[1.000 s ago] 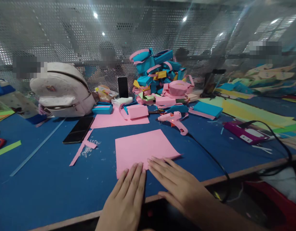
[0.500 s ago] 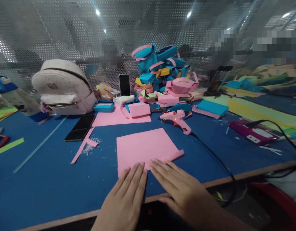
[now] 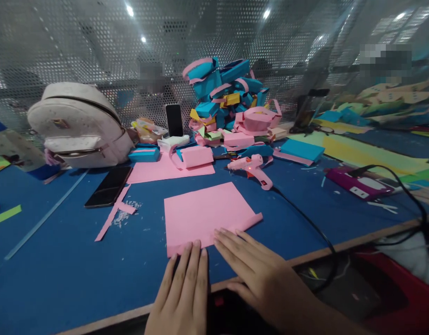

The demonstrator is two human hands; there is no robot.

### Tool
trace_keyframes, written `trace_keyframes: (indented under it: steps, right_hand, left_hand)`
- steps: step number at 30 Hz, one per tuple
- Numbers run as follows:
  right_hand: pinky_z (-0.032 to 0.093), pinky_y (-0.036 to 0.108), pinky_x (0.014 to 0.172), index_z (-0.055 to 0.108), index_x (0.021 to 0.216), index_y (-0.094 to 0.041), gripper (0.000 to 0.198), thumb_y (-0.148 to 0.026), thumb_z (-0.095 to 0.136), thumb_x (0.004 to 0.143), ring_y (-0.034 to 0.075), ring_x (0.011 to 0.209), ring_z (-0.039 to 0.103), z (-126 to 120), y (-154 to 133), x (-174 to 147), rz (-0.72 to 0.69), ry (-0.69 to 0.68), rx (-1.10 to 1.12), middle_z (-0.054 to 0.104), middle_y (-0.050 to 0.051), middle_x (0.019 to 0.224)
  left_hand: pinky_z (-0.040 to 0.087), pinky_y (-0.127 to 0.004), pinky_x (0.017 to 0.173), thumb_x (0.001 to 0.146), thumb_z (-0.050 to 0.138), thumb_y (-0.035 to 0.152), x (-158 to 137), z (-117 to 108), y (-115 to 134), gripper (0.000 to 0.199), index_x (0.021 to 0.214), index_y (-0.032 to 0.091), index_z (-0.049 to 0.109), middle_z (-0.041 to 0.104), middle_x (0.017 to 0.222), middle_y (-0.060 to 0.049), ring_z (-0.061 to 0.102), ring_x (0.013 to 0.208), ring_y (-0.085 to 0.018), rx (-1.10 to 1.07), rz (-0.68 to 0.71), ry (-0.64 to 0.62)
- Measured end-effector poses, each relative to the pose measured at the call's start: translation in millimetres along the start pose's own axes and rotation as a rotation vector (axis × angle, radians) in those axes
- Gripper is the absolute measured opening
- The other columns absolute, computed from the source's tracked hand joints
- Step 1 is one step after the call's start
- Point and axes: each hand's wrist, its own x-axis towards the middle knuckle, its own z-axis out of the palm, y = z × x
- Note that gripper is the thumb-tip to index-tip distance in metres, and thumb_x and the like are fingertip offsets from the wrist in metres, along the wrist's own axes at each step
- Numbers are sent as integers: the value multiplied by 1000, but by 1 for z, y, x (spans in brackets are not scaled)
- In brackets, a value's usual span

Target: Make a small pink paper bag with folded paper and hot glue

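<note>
A pink sheet of paper (image 3: pixel 204 209) lies flat on the blue table, its near edge turned up in a narrow fold that sticks out at the right corner. My left hand (image 3: pixel 184 284) is open, fingers stretched out, with the fingertips at the sheet's near edge. Also open, my right hand (image 3: pixel 256 265) rests its fingertips on the folded strip, right of the left hand. Beyond the sheet, to its right, lies a pink hot glue gun (image 3: pixel 254 170) with a small lit lamp and a black cord.
Paper boxes and bands (image 3: pixel 228 102) are heaped at the back. A white backpack (image 3: pixel 78 125) and a dark phone (image 3: pixel 109 187) stand left; another phone (image 3: pixel 174 120) leans upright behind. Pink strips (image 3: pixel 111 216) lie left of the sheet. At right is a purple power strip (image 3: pixel 357 184).
My left hand has slid slightly back toward me, uncovering more of the fold's left part. My right hand stays on the fold. The whole view has shifted a little.
</note>
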Motion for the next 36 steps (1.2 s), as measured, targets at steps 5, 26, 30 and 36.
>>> trace_keyframes:
  steps: [5,26,30,36]
  right_hand:
    - [46,41,107,51,136,-8,44,-18,45,94,22,132,48,-2,-3,-1,12,8,-1,50,9,143]
    - [49,41,93,65,114,-15,27,-20,44,98,22,102,62,-17,1,31,73,37,130,69,7,111]
    - [48,37,75,64,97,-16,13,-26,56,94,22,88,59,-15,-2,63,205,-136,98,66,7,95]
    - [38,31,69,60,85,-19,14,-29,58,94,19,82,55,2,-12,86,225,-256,90,65,3,89]
  left_hand:
    - [35,-38,104,87,31,75,8,-9,-9,88,133,3,51,55,138,-15,51,127,-27,-44,15,15]
    - [10,-52,120,90,45,63,-27,-20,-30,71,130,4,55,66,122,-17,63,110,-29,14,-41,21]
    - [10,-52,120,89,45,63,-26,-16,-29,71,130,6,55,68,120,-16,63,110,-29,5,-58,34]
    - [12,-51,120,87,48,65,-37,-11,-32,75,134,7,52,58,134,-17,57,119,-30,-27,-24,31]
